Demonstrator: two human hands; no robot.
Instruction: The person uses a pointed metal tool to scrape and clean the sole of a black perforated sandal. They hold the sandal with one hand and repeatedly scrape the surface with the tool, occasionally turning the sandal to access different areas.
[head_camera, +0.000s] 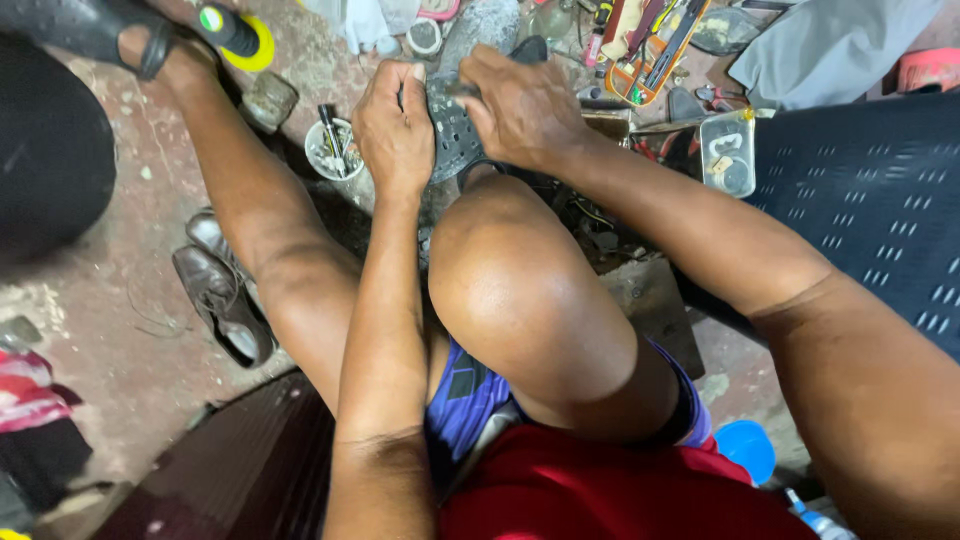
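My left hand (393, 128) grips the left edge of a dark shoe sole (452, 130) with a dotted tread, held upright just beyond my raised knee (520, 290). My right hand (522, 108) is closed on the sole's top right part and seems to pinch a small tool against it; the tool is mostly hidden by the fingers. My left leg stretches out to the upper left, its foot in a black sandal (90, 30).
A pair of worn brown leather shoes (222, 290) lies on the stained concrete floor at left. A small white cup with tools (332, 148) stands beside my left hand. An orange tool tray (650, 45) and a clear plastic box (728, 152) sit at upper right, next to a dark patterned mat (880, 210).
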